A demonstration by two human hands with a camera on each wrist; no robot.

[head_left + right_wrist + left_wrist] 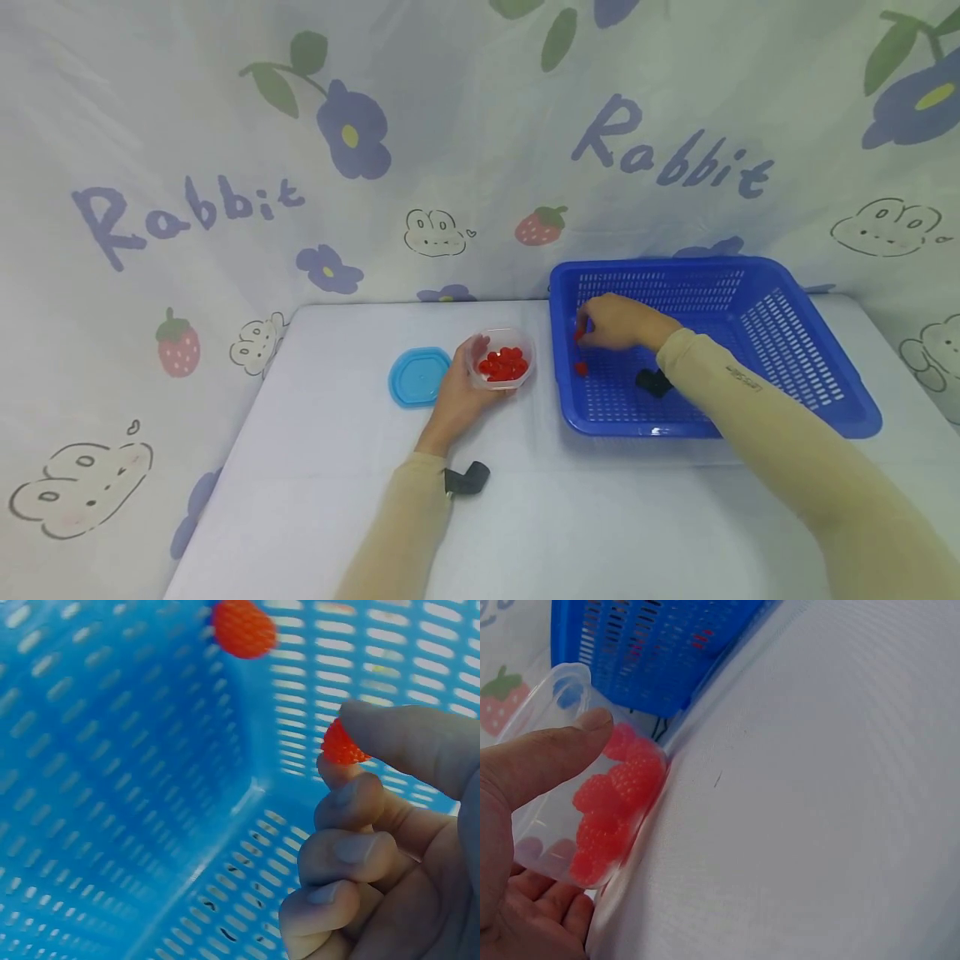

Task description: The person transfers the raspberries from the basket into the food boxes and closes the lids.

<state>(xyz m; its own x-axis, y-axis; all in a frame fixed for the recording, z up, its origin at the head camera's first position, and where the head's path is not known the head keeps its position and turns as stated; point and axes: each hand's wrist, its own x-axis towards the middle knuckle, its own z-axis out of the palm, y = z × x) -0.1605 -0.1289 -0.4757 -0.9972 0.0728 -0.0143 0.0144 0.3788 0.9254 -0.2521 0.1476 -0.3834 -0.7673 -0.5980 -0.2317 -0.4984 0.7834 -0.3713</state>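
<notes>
My left hand (459,400) grips a clear plastic tub (512,384) standing on the table, its thumb over the near wall in the left wrist view. Several red raspberries (604,825) lie in the bottom of the tub. Over at the blue basket (825,398), my right hand (618,322) is inside the left end and pinches one raspberry (344,744) between thumb and index finger. The other right fingers are curled in. A second raspberry (582,368) is in the basket, near its left wall and apart from the hand.
A light blue lid (418,377) lies on the white table (315,500), left of the tub. Behind the table hangs a patterned cloth (465,125). A black wrist camera (472,479) sticks out beside the left wrist, and another (652,382) below the right.
</notes>
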